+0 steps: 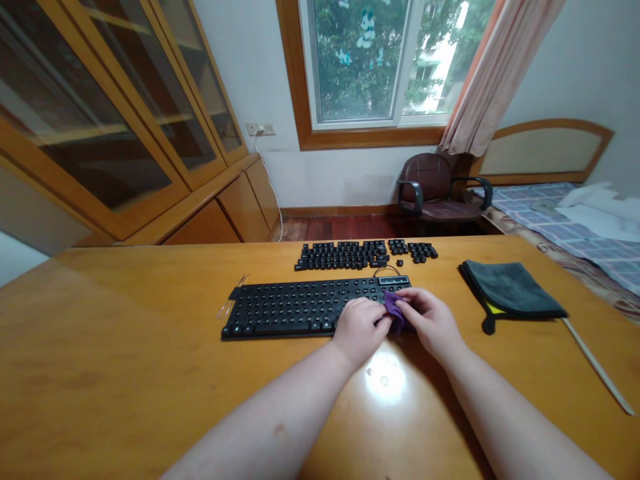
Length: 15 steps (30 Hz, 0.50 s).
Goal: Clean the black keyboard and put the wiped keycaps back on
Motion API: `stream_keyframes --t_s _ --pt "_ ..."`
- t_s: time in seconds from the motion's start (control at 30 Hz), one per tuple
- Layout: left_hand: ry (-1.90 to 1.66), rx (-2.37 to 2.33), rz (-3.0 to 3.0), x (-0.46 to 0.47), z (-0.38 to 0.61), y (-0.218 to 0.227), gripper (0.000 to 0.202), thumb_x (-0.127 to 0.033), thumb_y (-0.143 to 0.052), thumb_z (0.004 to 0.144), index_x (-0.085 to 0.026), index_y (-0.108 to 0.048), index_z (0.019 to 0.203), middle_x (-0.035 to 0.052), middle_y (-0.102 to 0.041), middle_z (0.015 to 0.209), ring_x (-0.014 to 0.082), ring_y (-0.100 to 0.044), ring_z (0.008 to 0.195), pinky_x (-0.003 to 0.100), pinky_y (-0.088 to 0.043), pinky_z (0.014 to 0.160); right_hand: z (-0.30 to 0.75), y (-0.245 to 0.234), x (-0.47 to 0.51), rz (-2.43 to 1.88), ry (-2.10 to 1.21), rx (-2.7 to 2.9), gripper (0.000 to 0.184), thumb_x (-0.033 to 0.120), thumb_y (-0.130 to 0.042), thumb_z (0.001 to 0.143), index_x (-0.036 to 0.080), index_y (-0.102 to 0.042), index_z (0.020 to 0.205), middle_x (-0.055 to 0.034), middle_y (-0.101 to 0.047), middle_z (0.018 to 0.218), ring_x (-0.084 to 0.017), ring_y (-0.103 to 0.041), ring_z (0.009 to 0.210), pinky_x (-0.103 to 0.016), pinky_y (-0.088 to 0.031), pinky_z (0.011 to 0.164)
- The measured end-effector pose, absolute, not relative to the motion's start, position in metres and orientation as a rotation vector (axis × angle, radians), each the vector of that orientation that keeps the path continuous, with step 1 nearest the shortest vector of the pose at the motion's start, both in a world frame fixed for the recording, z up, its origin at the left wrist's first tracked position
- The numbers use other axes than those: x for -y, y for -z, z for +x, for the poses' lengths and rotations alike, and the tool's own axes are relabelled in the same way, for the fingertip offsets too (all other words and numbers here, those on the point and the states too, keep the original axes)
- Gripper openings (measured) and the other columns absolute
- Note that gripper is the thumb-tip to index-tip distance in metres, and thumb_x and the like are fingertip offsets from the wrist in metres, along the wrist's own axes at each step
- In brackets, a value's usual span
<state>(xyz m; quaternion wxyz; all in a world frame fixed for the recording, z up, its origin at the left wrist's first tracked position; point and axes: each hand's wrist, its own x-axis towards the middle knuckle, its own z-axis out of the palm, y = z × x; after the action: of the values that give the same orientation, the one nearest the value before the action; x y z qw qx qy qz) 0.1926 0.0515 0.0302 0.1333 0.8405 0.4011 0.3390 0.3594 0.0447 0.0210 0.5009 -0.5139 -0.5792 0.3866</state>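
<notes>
A black keyboard [290, 307] lies on the wooden table with most of its keycaps off; a few remain along its bottom row. Over its right end, both my hands hold a small purple cloth [393, 303]. My left hand [361, 327] has its fingers closed at the cloth's left edge, just above the keys. Thumb and fingers of my right hand [430, 320] pinch the cloth from the right. Behind the keyboard sit the loose black keycaps [340, 255], laid out in rows. One single keycap [399, 263] stands apart from them.
On the right lies a folded dark grey cloth [515, 290] with a pale flat stick [597, 367] beside it. A clear, thin-looking item [227, 307] touches the keyboard's left end. Beyond the table are a chair [433, 187], a bed [585, 220] and a glass-door cabinet [150, 133].
</notes>
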Motion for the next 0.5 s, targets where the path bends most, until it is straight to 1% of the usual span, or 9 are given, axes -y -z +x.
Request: stream_keyframes --t_s 0.1,0.17,0.23,0.3,0.33,0.4,0.5 --pt "-0.966 -1.141 2.45 -0.053 0.192 -0.03 0.017 -0.023 -0.052 0.084 -0.019 -0.064 0.073 0.0019 -0.068 0.076 0.015 -0.058 0.074 0.029 -0.043 0.071 0.359 -0.019 -0.047 -1.216 -0.934 1.316 0.031 0.04 -0.067 0.072 0.019 -0.058 0.094 -0.0031 -0.063 0.076 -0.016 -0.059 0.068 -0.029 -0.049 0.063" --pt "-0.964 -1.134 2.449 -0.053 0.192 -0.03 0.017 -0.023 -0.051 0.085 -0.019 -0.065 0.076 0.0018 -0.068 0.078 0.015 -0.058 0.075 0.029 -0.043 0.072 0.359 -0.021 -0.048 -1.232 -0.875 1.35 0.028 0.04 -0.067 0.072 0.019 -0.059 0.089 -0.003 -0.063 0.075 -0.016 -0.058 0.068 -0.03 -0.049 0.064" --pt "-0.961 -1.133 2.447 -0.054 0.191 -0.029 0.017 -0.023 -0.051 0.085 -0.019 -0.065 0.076 0.0022 -0.068 0.079 0.0151 -0.058 0.075 0.029 -0.043 0.072 0.361 -0.025 -0.049 -1.225 -0.794 1.468 0.02 0.038 -0.065 0.075 0.019 -0.062 0.081 -0.0043 -0.063 0.078 -0.018 -0.059 0.074 -0.032 -0.049 0.07" --pt "-0.963 -1.138 2.435 -0.054 0.19 -0.029 0.016 -0.022 -0.051 0.084 -0.019 -0.066 0.077 0.0025 -0.068 0.079 0.0153 -0.058 0.075 0.029 -0.043 0.072 0.363 -0.03 -0.049 -1.183 -0.741 1.603 0.018 0.036 -0.061 0.079 0.02 -0.067 0.078 -0.006 -0.064 0.084 -0.019 -0.059 0.083 -0.035 -0.047 0.079" --pt "-0.969 -1.14 2.425 -0.054 0.19 -0.029 0.016 -0.022 -0.052 0.084 -0.019 -0.066 0.078 0.0026 -0.068 0.079 0.0154 -0.058 0.076 0.029 -0.043 0.073 0.363 -0.032 -0.049 -1.159 -0.727 1.653 0.018 0.036 -0.058 0.081 0.02 -0.069 0.079 -0.0066 -0.063 0.088 -0.02 -0.059 0.088 -0.036 -0.046 0.083" --pt "-0.994 -1.15 2.397 -0.054 0.19 -0.029 0.015 -0.02 -0.052 0.084 -0.019 -0.066 0.08 0.0028 -0.068 0.08 0.0152 -0.058 0.076 0.029 -0.044 0.073 0.364 -0.034 -0.048 -1.124 -0.732 1.721 0.021 0.034 -0.054 0.083 0.022 -0.071 0.086 -0.007 -0.063 0.093 -0.02 -0.058 0.093 -0.036 -0.045 0.087" --pt "-1.049 -1.166 2.366 -0.054 0.19 -0.029 0.015 -0.016 -0.051 0.082 -0.018 -0.064 0.076 0.0028 -0.067 0.077 0.0149 -0.057 0.074 0.027 -0.044 0.07 0.365 -0.035 -0.047 -1.089 -0.768 1.791 0.024 0.033 -0.056 0.083 0.026 -0.068 0.102 -0.0063 -0.061 0.101 -0.02 -0.057 0.097 -0.037 -0.045 0.09"
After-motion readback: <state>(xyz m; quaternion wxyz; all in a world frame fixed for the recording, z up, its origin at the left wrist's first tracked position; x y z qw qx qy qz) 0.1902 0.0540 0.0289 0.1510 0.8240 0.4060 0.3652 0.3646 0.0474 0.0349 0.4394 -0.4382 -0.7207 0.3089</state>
